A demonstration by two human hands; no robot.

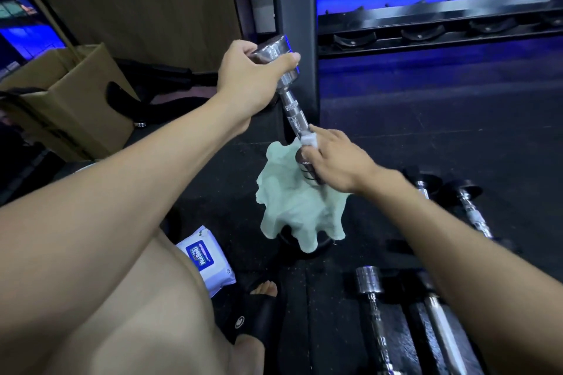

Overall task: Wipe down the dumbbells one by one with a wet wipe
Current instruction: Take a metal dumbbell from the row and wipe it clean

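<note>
Chrome dumbbell [292,100] slants in the air above the floor [426,131]: left hand [253,76] grip clamps its upper head, right hand [332,158] grip pinches a wet wipe [309,141] against the handle's lower end.

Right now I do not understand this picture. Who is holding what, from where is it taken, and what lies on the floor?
There is one picture, from a camera worn on a person's head, looking down at their two bare arms. The left hand grips the upper end of a chrome dumbbell. The right hand holds a white wipe against its handle, near the lower end. Below hangs a pale green cloth. On the dark floor lie a wipe pack at the left and more dumbbells at the right. Behind stands a rack; a cardboard box is at the left.
</note>
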